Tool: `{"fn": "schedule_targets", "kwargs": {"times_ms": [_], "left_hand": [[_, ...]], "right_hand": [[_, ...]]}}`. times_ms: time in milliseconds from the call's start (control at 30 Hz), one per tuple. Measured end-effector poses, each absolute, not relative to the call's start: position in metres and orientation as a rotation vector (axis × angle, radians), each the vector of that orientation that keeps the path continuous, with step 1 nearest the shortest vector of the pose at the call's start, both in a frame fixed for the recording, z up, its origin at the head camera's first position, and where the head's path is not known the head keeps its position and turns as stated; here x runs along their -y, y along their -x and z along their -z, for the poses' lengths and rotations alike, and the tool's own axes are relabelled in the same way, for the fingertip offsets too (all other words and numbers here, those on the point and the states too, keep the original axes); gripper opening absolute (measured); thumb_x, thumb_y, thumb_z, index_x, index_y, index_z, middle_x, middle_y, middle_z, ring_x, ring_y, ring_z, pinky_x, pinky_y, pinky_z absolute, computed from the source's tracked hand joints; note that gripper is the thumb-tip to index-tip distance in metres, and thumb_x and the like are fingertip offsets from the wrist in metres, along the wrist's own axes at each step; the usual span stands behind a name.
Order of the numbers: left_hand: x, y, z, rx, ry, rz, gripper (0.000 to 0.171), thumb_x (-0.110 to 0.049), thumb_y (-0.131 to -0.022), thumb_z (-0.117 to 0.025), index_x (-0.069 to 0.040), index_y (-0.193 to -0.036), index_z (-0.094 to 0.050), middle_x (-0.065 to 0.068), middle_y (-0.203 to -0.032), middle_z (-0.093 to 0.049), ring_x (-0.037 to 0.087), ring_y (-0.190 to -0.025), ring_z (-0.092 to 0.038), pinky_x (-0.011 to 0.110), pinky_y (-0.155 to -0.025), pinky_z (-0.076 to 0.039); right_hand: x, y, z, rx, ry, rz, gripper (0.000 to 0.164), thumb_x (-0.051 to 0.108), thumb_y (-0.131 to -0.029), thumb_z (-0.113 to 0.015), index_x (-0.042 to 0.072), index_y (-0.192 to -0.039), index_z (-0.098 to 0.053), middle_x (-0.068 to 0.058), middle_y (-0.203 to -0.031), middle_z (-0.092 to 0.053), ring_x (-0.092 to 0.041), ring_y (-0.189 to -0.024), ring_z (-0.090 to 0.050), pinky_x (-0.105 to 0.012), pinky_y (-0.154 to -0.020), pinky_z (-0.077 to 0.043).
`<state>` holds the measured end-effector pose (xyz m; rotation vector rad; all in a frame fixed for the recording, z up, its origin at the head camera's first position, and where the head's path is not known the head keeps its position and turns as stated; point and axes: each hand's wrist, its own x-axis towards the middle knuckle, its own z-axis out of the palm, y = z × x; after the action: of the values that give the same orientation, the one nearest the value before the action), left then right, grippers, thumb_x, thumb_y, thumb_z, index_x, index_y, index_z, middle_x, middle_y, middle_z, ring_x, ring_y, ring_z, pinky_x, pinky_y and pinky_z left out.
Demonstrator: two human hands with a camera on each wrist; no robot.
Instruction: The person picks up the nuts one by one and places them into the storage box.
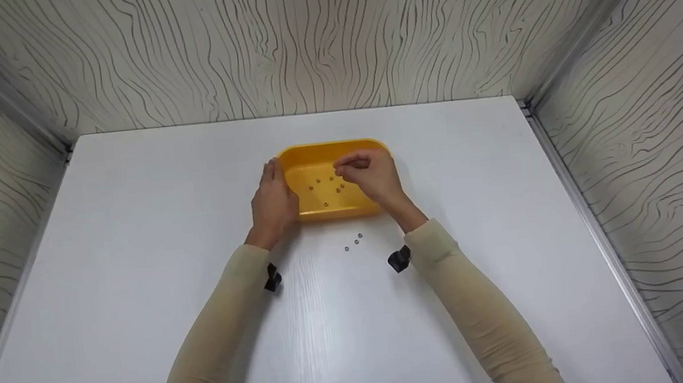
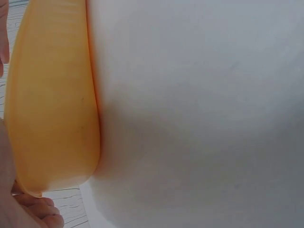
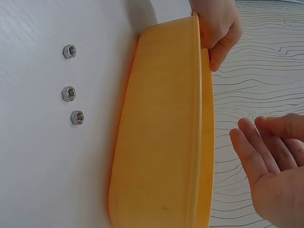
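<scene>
A yellow plastic bin (image 1: 344, 213) stands on the white table, with several small metal nuts (image 1: 326, 204) on its floor. My left hand (image 1: 274, 202) grips the bin's left side, the thumb over the rim and fingers round the outside. Over the bin's right half hovers my right hand (image 1: 373, 175), palm partly turned in. In the right wrist view its fingers (image 3: 249, 154) are gently bent, the thumb close to the index fingertip, and no nut shows between them. Three hex nuts (image 3: 69, 93) lie on the table in front of the bin.
The white table (image 1: 149, 237) extends widely around the bin. Panels with a wood-grain pattern (image 1: 326, 41) rise behind it and at both sides. A small black camera (image 1: 399, 259) is worn on the right wrist, another black device (image 1: 272, 278) on the left.
</scene>
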<state>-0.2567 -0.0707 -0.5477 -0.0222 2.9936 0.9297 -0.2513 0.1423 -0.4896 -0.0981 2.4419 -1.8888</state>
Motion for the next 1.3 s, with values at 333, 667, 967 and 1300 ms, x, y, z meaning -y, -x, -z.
{"fn": "schedule_targets", "kwargs": {"times_ms": [333,667,967,1300], "left_hand": [[0.071,0.256,0.55,-3.016,0.005,-0.901,0.066,-0.012,-0.107,-0.045,-0.001,-0.167,-0.019,0.02,-0.173,-0.027,0.036,-0.159,-0.035,0.049,-0.128,-0.036],[0.07,0.255,0.55,-3.014,0.02,-0.926,0.065,-0.011,-0.108,-0.046,-0.002,-0.167,-0.02,0.018,-0.173,-0.027,0.035,-0.158,-0.037,0.048,-0.127,-0.038],[0.071,0.255,0.55,-3.01,0.007,-0.913,0.066,-0.011,-0.108,-0.046,-0.001,-0.167,-0.019,0.02,-0.173,-0.028,0.036,-0.156,-0.04,0.049,-0.124,-0.042],[0.074,0.257,0.55,-3.039,-0.043,-0.901,0.066,-0.011,-0.106,-0.044,0.002,-0.166,-0.019,0.022,-0.171,-0.029,0.037,-0.155,-0.04,0.05,-0.123,-0.044]], "right_hand": [[-0.145,0.232,0.487,-2.498,0.236,1.814,0.012,0.007,-0.095,-0.076,0.005,-0.105,-0.08,-0.013,-0.109,-0.08,-0.022,-0.099,-0.078,-0.026,-0.088,-0.065],[-0.15,0.216,0.486,-2.591,0.423,1.694,0.011,0.009,-0.094,-0.077,0.006,-0.103,-0.081,-0.012,-0.104,-0.081,-0.022,-0.093,-0.078,-0.025,-0.086,-0.065],[-0.152,0.199,0.479,-2.566,0.534,1.663,0.013,0.013,-0.094,-0.078,0.005,-0.104,-0.082,-0.012,-0.103,-0.081,-0.023,-0.093,-0.078,-0.032,-0.087,-0.066],[-0.162,0.18,0.483,-2.714,0.722,1.385,0.014,0.008,-0.096,-0.073,0.005,-0.107,-0.081,-0.011,-0.106,-0.082,-0.021,-0.099,-0.078,-0.036,-0.092,-0.066]]}}
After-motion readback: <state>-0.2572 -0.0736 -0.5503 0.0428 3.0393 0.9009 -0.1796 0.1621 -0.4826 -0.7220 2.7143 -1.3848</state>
